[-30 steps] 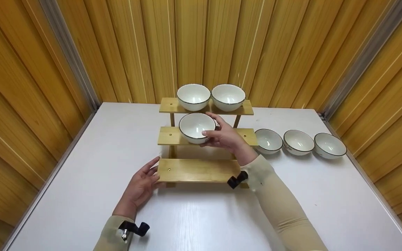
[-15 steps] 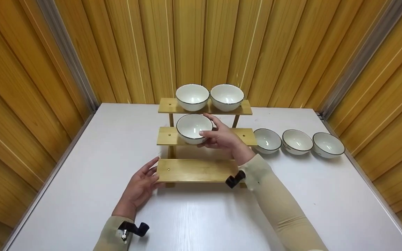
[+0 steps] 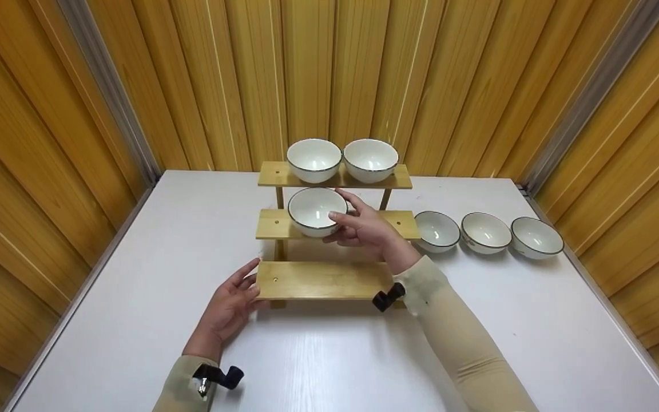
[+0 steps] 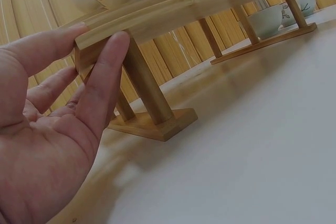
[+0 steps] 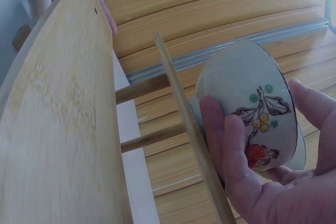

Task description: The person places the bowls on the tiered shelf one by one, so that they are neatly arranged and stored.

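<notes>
Your right hand (image 3: 366,229) grips a bowl (image 3: 313,210) at the middle shelf (image 3: 270,226); your left hand (image 3: 229,306), fingers apart, touches the bottom shelf (image 3: 321,280). Beyond the right hand, two bowls (image 3: 314,163) look settled on the top shelf (image 3: 272,173); to its right, three bowls (image 3: 485,233) on the table (image 3: 301,355) seem left to place.

Passage over the table (image 3: 301,366) to the front edge of the bottom shelf (image 3: 324,280) is free. Left hand (image 3: 231,306) obstructs the shelf's left end; right forearm (image 3: 461,326), its right.
</notes>
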Available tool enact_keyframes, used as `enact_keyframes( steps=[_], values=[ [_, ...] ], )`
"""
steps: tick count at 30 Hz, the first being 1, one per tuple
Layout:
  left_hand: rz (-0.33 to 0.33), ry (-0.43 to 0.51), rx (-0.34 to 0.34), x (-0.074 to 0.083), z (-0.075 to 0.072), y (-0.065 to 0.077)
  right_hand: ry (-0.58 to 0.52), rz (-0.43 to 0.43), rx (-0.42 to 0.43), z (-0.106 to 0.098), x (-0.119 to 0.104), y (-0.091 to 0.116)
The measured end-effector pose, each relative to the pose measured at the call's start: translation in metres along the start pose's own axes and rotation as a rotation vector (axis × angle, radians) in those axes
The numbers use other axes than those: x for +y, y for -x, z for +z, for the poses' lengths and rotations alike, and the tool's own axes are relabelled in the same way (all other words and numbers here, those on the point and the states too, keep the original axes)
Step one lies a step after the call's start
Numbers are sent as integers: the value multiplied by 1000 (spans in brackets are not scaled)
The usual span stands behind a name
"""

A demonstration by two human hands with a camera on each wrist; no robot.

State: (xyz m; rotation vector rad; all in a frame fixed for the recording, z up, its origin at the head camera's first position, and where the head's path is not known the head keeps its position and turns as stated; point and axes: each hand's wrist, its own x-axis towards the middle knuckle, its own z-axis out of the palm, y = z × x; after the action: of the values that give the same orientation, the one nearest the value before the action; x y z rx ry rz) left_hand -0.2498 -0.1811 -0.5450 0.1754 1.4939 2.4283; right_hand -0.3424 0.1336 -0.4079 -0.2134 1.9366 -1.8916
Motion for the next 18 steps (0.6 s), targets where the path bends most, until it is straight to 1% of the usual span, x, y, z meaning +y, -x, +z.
enact_keyframes(
  steps=[6,11,18],
  values=[
    [7,-12,9,0,0,1,-20,-3,0,-5,1,6],
    [10,-46,22,-1,0,0,-38,-7,-8,-12,4,16],
    [12,-48,25,-2,-1,-1,-12,-45,-27,-25,7,31]
  ],
)
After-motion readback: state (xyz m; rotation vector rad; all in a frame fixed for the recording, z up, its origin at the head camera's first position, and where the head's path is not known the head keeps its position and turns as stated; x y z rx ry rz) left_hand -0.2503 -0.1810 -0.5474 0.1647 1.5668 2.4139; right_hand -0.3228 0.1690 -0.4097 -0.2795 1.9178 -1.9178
